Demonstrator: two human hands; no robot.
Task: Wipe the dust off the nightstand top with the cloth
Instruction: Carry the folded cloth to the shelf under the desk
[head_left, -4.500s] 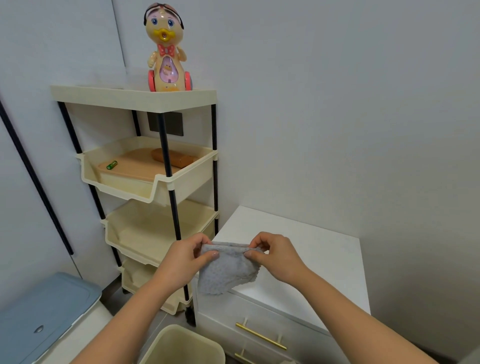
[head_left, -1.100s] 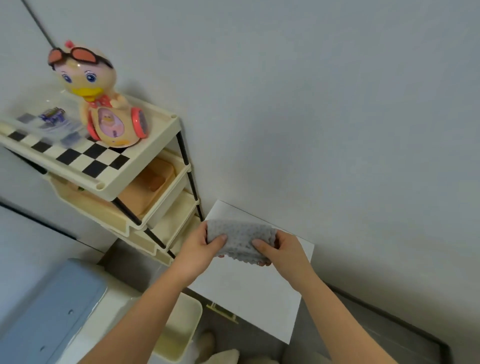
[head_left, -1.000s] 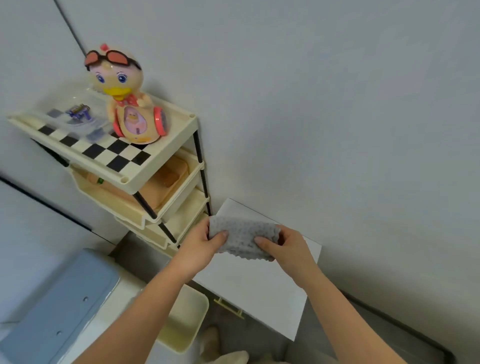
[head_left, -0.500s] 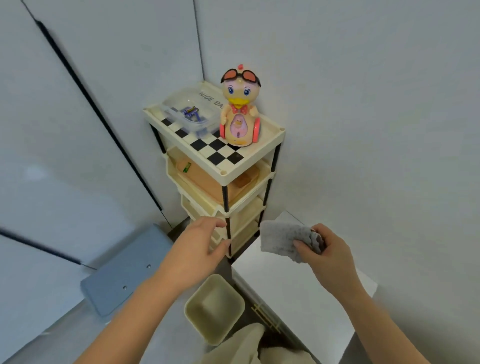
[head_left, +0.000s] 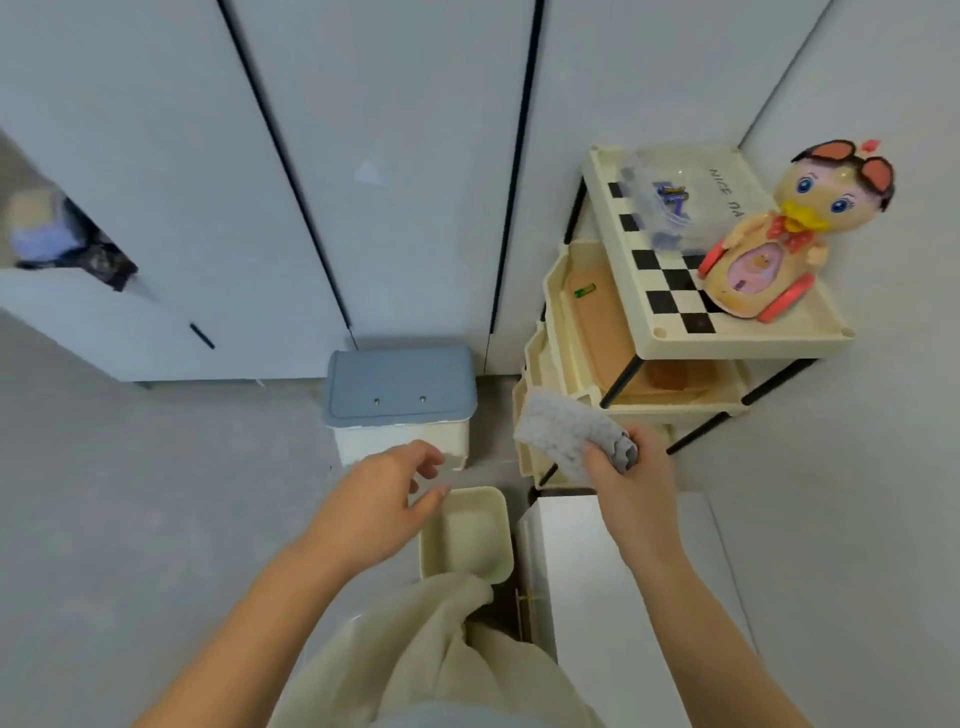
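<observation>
The grey cloth (head_left: 563, 435) is bunched in my right hand (head_left: 631, 480), which grips it by one end above the far edge of the white nightstand top (head_left: 587, 582). The cloth's free end sticks out to the left, in front of the shelf cart. My left hand (head_left: 387, 493) hovers empty with fingers loosely apart, left of the nightstand and above a small cream bin (head_left: 465, 535). My right forearm crosses the nightstand top and hides part of it.
A cream tiered cart (head_left: 670, 332) with a checkered top tray stands beyond the nightstand, carrying a duck toy (head_left: 779, 244) and a clear box (head_left: 675, 202). A blue-lidded box (head_left: 400, 395) sits on the floor by white wardrobe doors (head_left: 363, 171). Beige clothing (head_left: 431, 654) fills the bottom.
My left hand let go of the cloth and moved off to the left. My right hand alone holds it now. The view swung left and down toward the floor and wardrobe.
</observation>
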